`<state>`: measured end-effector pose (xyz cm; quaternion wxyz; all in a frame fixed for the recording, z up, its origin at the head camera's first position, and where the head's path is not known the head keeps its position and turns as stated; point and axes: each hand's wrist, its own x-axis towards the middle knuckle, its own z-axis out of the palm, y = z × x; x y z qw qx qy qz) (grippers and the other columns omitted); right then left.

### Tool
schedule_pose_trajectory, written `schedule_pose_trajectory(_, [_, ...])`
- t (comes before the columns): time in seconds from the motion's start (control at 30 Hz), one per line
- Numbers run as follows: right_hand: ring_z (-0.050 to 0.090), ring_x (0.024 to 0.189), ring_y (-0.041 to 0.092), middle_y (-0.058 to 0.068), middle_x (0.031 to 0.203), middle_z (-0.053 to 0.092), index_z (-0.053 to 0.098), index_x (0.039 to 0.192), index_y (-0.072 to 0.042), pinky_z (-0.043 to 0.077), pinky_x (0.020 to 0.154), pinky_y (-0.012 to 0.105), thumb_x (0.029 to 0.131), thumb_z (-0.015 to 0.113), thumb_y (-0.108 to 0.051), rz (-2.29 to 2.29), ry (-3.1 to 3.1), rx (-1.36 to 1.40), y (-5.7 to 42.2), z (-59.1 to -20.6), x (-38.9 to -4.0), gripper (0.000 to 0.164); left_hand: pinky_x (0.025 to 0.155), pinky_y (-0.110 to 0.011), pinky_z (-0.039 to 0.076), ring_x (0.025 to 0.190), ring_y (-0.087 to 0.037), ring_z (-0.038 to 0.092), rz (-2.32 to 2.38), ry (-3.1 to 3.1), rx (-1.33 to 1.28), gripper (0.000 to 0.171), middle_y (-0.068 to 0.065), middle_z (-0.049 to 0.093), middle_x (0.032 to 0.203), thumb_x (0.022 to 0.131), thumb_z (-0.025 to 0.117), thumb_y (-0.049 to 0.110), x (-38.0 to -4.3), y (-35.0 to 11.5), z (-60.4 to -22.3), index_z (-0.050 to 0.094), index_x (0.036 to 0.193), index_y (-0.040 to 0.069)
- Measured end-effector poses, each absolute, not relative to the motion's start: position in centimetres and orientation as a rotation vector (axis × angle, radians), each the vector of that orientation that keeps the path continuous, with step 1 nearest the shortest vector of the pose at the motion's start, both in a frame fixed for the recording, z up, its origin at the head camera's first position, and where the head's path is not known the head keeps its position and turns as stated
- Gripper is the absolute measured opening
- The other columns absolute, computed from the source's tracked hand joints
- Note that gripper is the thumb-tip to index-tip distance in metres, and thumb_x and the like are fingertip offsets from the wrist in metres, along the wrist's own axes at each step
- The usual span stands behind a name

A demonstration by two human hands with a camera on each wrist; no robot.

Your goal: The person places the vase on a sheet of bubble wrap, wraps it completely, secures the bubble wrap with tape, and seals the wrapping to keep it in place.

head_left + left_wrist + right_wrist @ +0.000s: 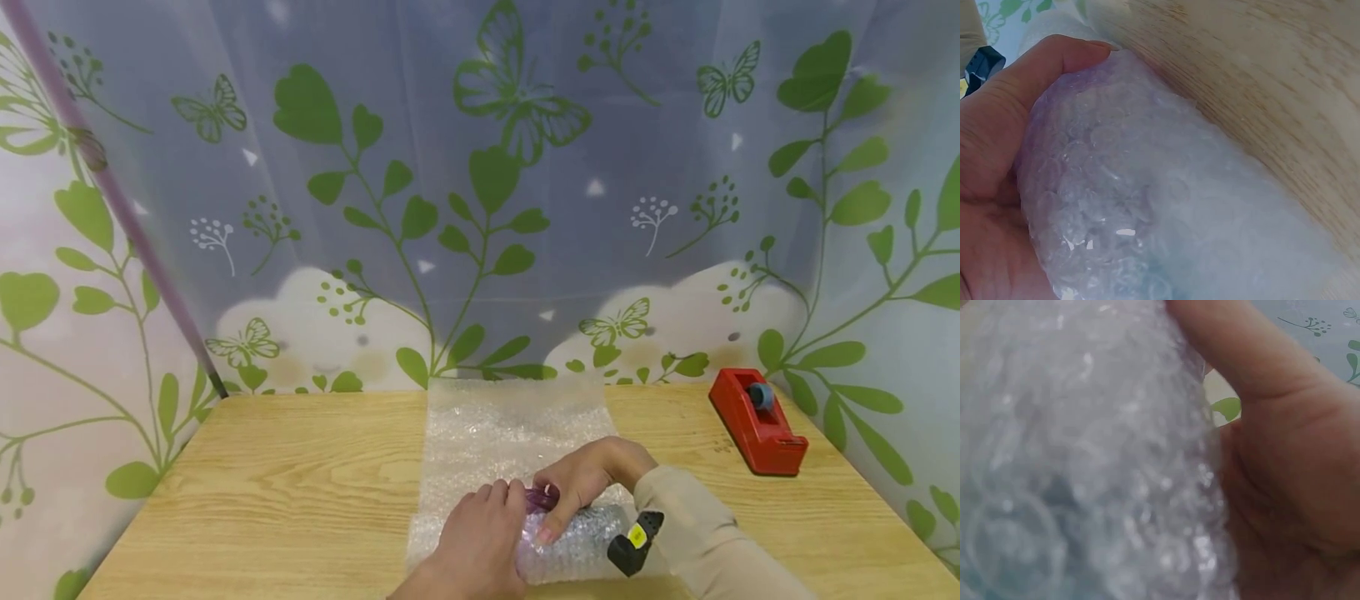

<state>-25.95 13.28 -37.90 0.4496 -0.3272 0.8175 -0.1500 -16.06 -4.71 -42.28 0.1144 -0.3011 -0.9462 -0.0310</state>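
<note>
A bubble-wrapped bundle (581, 537) lies at the near end of a flat bubble wrap sheet (517, 412). Through the wrap shows something purple, and a glossy dark purple part (542, 498) is visible between the hands; its kind cannot be made out. My left hand (483, 533) grips the bundle from the left, and in the left wrist view its thumb (1063, 59) curls over the wrap. From the far right side my right hand (588, 477) holds the bundle, thumb across its top. The right wrist view shows that thumb and palm (1297, 450) around the wrap; the fingertips are hidden.
On the wooden table (300, 483) a red tape dispenser (761, 425) with a blue roll of tape stands at the right. A leaf-patterned curtain (390, 208) hangs along the table's back edge and both sides. A black wrist camera (636, 543) sits by the right sleeve.
</note>
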Motion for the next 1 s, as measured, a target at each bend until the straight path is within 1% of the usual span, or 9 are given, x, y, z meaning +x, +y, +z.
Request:
schedule_pose_trajectory(0.2, [0.052, 0.093, 0.003, -0.010, 0.100, 0.056, 0.053, 0.110, -0.016, 0.043, 0.084, 0.021, 0.081, 0.070, -0.049, -0.400, 1.993, -0.834, 13.3, -37.9, -26.0, 0.046, 0.065, -0.028, 0.046, 0.072, -0.015, 0.049, -0.180, -2.824, -0.902, 0.079, 0.000, 0.046, 0.080, 0.051, 0.083, 0.056, -16.0, -4.8, -41.9, 0.049, 0.101, 0.006])
schedule_pose_trajectory(0.3, [0.052, 0.095, 0.002, -0.011, 0.103, 0.056, 0.054, 0.114, -0.016, 0.043, 0.085, 0.022, 0.080, 0.069, -0.053, -0.392, 1.989, -0.824, 13.4, -38.0, -26.1, 0.051, 0.067, -0.028, 0.047, 0.074, -0.014, 0.050, -0.229, -2.867, -0.919, 0.083, 0.000, 0.047, 0.082, 0.050, 0.082, 0.061, -16.0, -4.9, -41.7, 0.049, 0.102, 0.005])
schedule_pose_trajectory(0.37, [0.053, 0.098, 0.002, -0.011, 0.106, 0.057, 0.055, 0.119, -0.014, 0.043, 0.087, 0.021, 0.081, 0.067, -0.056, -0.391, 1.978, -0.817, 13.4, -38.1, -26.1, 0.058, 0.070, -0.029, 0.048, 0.077, -0.015, 0.052, -0.262, -2.899, -0.931, 0.087, -0.001, 0.050, 0.086, 0.051, 0.082, 0.061, -16.1, -5.0, -41.6, 0.050, 0.107, 0.004])
schedule_pose_trajectory(0.47, [0.054, 0.097, 0.001, -0.012, 0.106, 0.059, 0.057, 0.123, -0.012, 0.044, 0.086, 0.021, 0.081, 0.065, -0.058, -0.405, 1.964, -0.792, 13.5, -38.3, -26.2, 0.062, 0.072, -0.029, 0.049, 0.079, -0.015, 0.053, -0.317, -2.934, -0.941, 0.087, -0.001, 0.051, 0.087, 0.051, 0.083, 0.060, -16.2, -5.2, -41.5, 0.050, 0.109, 0.004])
schedule_pose_trajectory(0.6, [0.057, 0.092, 0.002, -0.013, 0.098, 0.062, 0.062, 0.116, -0.014, 0.046, 0.083, 0.021, 0.082, 0.064, -0.059, -0.429, 1.943, -0.800, 13.6, -38.3, -26.2, 0.057, 0.069, -0.029, 0.048, 0.077, -0.014, 0.052, -0.349, -2.935, -0.951, 0.082, 0.000, 0.050, 0.085, 0.051, 0.084, 0.058, -16.3, -5.2, -41.4, 0.049, 0.104, 0.005])
schedule_pose_trajectory(0.7, [0.057, 0.090, 0.001, -0.014, 0.096, 0.063, 0.064, 0.114, -0.015, 0.046, 0.083, 0.021, 0.082, 0.062, -0.061, -0.439, 1.947, -0.838, 13.8, -38.3, -26.0, 0.056, 0.068, -0.028, 0.048, 0.075, -0.014, 0.051, -0.329, -2.933, -0.948, 0.080, 0.000, 0.049, 0.083, 0.051, 0.084, 0.056, -16.3, -5.1, -41.3, 0.049, 0.102, 0.005])
schedule_pose_trajectory(0.77, [0.056, 0.090, 0.000, -0.016, 0.097, 0.062, 0.065, 0.115, -0.016, 0.045, 0.084, 0.021, 0.081, 0.062, -0.061, -0.439, 1.979, -0.861, 14.0, -38.4, -25.9, 0.056, 0.067, -0.029, 0.048, 0.075, -0.015, 0.051, -0.306, -2.932, -0.945, 0.080, -0.001, 0.049, 0.083, 0.050, 0.085, 0.054, -16.3, -5.0, -41.4, 0.050, 0.101, 0.005])
schedule_pose_trajectory(0.87, [0.056, 0.090, 0.000, -0.018, 0.097, 0.062, 0.067, 0.113, -0.019, 0.045, 0.084, 0.021, 0.081, 0.065, -0.058, -0.468, 2.056, -0.845, 14.2, -38.4, -25.6, 0.050, 0.068, -0.028, 0.048, 0.075, -0.014, 0.052, -0.304, -2.949, -0.941, 0.080, 0.000, 0.049, 0.083, 0.048, 0.086, 0.053, -16.5, -5.0, -41.4, 0.050, 0.102, 0.005])
schedule_pose_trajectory(1.0, [0.056, 0.091, 0.003, -0.017, 0.098, 0.061, 0.067, 0.111, -0.025, 0.045, 0.083, 0.025, 0.078, 0.070, -0.054, -0.559, 2.168, -0.770, 14.5, -38.2, -25.0, 0.044, 0.064, -0.027, 0.047, 0.073, -0.010, 0.050, -0.392, -3.002, -0.919, 0.079, 0.003, 0.049, 0.083, 0.045, 0.087, 0.049, -16.9, -5.1, -41.4, 0.049, 0.101, 0.008])
